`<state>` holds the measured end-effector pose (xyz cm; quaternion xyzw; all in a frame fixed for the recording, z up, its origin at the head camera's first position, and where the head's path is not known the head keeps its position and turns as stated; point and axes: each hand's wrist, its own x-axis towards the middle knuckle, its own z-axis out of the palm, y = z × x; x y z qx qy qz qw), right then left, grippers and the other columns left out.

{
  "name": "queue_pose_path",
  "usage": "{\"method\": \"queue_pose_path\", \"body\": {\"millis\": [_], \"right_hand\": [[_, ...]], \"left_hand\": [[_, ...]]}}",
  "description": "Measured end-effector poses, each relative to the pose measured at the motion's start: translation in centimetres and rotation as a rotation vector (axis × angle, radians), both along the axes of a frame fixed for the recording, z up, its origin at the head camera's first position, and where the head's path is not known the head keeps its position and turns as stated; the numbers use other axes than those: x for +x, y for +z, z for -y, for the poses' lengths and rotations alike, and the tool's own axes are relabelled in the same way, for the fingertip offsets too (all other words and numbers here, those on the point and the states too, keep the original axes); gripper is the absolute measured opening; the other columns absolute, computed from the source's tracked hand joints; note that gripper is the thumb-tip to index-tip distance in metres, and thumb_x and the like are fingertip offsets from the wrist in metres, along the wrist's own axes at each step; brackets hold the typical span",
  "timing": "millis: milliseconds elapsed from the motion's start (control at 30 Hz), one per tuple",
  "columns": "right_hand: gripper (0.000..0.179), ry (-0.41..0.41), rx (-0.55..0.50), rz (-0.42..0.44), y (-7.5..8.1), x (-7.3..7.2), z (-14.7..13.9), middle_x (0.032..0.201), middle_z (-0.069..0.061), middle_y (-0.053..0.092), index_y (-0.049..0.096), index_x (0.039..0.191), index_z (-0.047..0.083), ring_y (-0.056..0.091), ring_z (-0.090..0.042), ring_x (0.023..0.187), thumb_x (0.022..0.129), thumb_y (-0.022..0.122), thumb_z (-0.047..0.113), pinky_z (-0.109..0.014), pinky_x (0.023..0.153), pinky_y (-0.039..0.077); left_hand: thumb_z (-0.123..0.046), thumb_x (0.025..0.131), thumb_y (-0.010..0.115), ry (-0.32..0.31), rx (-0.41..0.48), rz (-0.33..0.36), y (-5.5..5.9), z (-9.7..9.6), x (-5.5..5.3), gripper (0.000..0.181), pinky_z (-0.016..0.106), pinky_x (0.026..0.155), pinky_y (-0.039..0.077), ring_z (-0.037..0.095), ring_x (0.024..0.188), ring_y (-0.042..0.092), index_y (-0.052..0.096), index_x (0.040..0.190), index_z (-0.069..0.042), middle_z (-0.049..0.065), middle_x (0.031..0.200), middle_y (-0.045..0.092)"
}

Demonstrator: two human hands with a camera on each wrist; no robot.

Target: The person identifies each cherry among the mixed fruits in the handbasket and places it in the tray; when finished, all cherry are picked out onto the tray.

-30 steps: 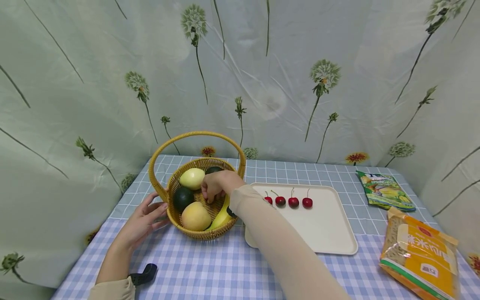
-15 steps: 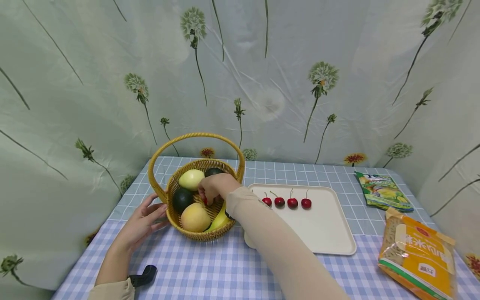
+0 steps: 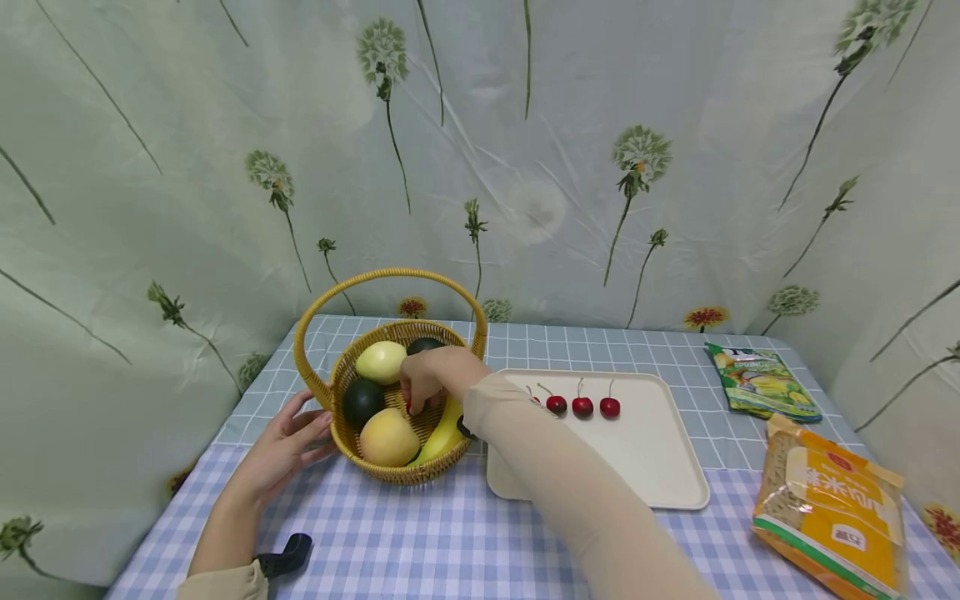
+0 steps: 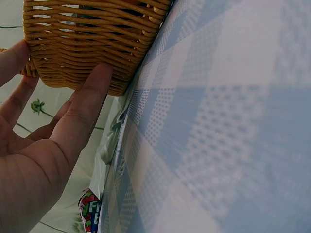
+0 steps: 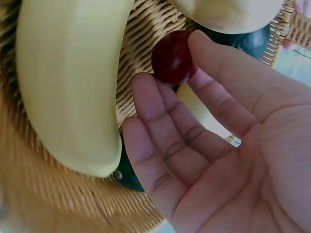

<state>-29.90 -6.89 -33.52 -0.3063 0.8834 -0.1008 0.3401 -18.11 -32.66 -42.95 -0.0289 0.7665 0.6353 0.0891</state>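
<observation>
A yellow wicker basket (image 3: 406, 475) with a tall handle holds a peach (image 3: 388, 437), a banana (image 3: 444, 433), a pale yellow fruit (image 3: 381, 362) and two dark green fruits, one of them (image 3: 363, 403) at the left. Inside the basket, my right hand (image 3: 433, 373) pinches a dark red cherry (image 5: 172, 57) between thumb and fingertips, low over the woven bottom. Whether the cherry touches the bottom cannot be told. My left hand (image 3: 288, 442) touches the basket's outer left side, its fingers (image 4: 80, 114) fairly straight against the weave.
Right of the basket lies a cream tray (image 3: 645, 467) with several stemmed cherries (image 3: 582, 407) in a row; my right forearm crosses its left part. A green packet (image 3: 765, 383) and an orange bag (image 3: 832, 504) lie at the far right. A checked cloth (image 3: 390, 542) covers the table.
My right hand has shifted slightly left inside the basket, and a bit of red now shows at its fingertips. My left hand stays at the basket's side. The head view drifts slightly.
</observation>
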Motion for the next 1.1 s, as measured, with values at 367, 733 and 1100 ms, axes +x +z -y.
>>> {"method": "queue_pose_path", "body": {"millis": [367,733,1100], "right_hand": [[0.011,0.107,-0.05,-0.108,0.5,-0.1,-2.1,0.09,0.005,0.064,0.071,0.104,0.019,0.058,-0.01,0.076,0.101,0.078,0.026,-0.023,0.067,0.046],[0.018,0.126,-0.147,-0.085,1.2,0.6,-4.3,0.082,0.003,0.061,0.07,0.115,0.021,0.052,-0.009,0.07,0.101,0.078,0.029,-0.024,0.064,0.044],[0.019,0.158,-0.223,-0.115,1.6,1.4,-6.9,0.093,-0.001,0.067,0.07,0.116,0.017,0.055,-0.01,0.081,0.101,0.078,0.026,-0.023,0.07,0.047]], "left_hand": [[-0.025,0.112,0.059,-0.019,0.053,-0.028,-0.2,0.1,0.1,0.056,0.028,0.095,0.062,0.005,0.111,0.071,0.032,0.161,-0.019,-0.009,0.127,0.063],[-0.022,0.112,0.059,-0.025,0.072,-0.028,-0.2,0.1,0.1,0.051,0.027,0.093,0.062,0.005,0.11,0.071,0.037,0.158,-0.025,-0.013,0.124,0.064],[-0.026,0.112,0.06,-0.017,0.03,-0.02,0.0,0.0,0.0,0.058,0.03,0.095,0.063,0.004,0.111,0.07,0.031,0.163,-0.02,-0.011,0.128,0.061]]}}
